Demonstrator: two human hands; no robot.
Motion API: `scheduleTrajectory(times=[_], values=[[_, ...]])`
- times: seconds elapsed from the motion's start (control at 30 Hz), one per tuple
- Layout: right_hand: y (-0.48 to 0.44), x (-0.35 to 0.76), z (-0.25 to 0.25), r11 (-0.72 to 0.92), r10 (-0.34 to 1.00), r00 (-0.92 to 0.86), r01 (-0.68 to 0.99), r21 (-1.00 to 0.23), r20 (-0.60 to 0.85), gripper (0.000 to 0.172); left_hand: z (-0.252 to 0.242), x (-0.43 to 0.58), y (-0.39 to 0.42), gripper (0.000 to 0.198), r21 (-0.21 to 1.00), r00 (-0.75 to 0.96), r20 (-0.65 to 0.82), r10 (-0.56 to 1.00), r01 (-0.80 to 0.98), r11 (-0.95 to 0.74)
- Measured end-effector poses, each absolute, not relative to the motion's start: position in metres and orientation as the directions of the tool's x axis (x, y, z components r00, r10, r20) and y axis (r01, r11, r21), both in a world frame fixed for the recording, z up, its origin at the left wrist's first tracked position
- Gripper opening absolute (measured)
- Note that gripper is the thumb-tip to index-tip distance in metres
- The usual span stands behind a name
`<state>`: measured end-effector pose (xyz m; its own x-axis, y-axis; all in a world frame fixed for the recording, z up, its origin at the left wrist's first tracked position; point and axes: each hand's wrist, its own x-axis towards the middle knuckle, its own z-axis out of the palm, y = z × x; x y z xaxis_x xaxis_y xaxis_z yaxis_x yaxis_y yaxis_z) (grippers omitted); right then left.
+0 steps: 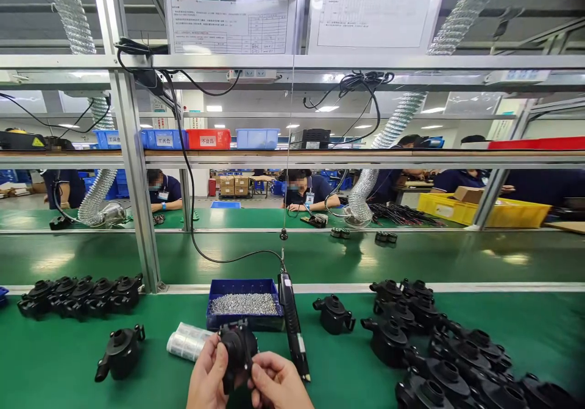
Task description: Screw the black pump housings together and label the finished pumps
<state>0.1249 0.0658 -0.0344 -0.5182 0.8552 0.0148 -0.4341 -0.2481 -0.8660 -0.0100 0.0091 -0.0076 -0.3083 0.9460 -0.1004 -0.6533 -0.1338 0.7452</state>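
Note:
My left hand (208, 375) and my right hand (278, 383) are both closed around one black plastic pump housing (237, 348), held just above the green mat near the bottom edge. A black electric screwdriver (292, 323) hangs on a cord right beside my right hand. Just behind the housing stands a blue tray of small silver screws (242, 304). A clear plastic roll (185, 342) lies next to my left hand.
Black housings lie all around: one alone (119, 353) at the left, a row (80, 296) at far left, one (333, 314) right of the screwdriver, a pile (448, 354) at right. A conveyor belt (320, 256) runs behind, with an aluminium post (137, 202). Seated workers are beyond.

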Motion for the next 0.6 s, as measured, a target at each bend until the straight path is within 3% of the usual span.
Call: scheduleTrajectory(times=[0.17,0.3,0.43,0.6], values=[[0.0650,0.1261,-0.0306,-0.219,0.880,-0.475,-0.414,-0.884,0.005,0.064,-0.0102,-0.0101,0.0111,0.072,0.753,-0.351,-0.086,0.932,-0.636,-0.170],[0.0658,0.1297,-0.0280,-0.322,0.851,-0.520,-0.404,-0.856,-0.075,0.061,-0.0056,-0.0096,0.0095,0.068,0.786,-0.444,0.071,0.893,-0.526,-0.324],[0.0675,0.1330,-0.0280,-0.403,0.793,-0.597,-0.365,-0.839,-0.122,0.059,-0.0011,-0.0110,0.0059,0.068,0.813,-0.442,0.161,0.882,-0.448,-0.373],[0.0694,0.1319,-0.0296,-0.367,0.794,-0.600,-0.353,-0.860,-0.093,0.065,-0.0032,-0.0100,0.0077,0.070,0.792,-0.451,0.069,0.890,-0.518,-0.324]])
